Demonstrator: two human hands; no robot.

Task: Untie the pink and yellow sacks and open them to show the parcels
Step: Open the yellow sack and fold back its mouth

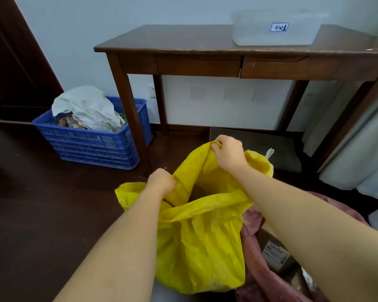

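Dark wooden floor (42,203) carries the yellow sack (201,243); both hands, left (162,182) and right (229,154), grip its rim, holding the mouth apart. Its inside is shadowed. Beside it, the pink sack (262,277) lies open, parcels (275,256) partly hidden behind the right arm.

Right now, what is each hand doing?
Left hand: fingers gripping the yellow sack at its near mouth edge.
Right hand: fingers gripping the sack's far mouth edge, lifted.
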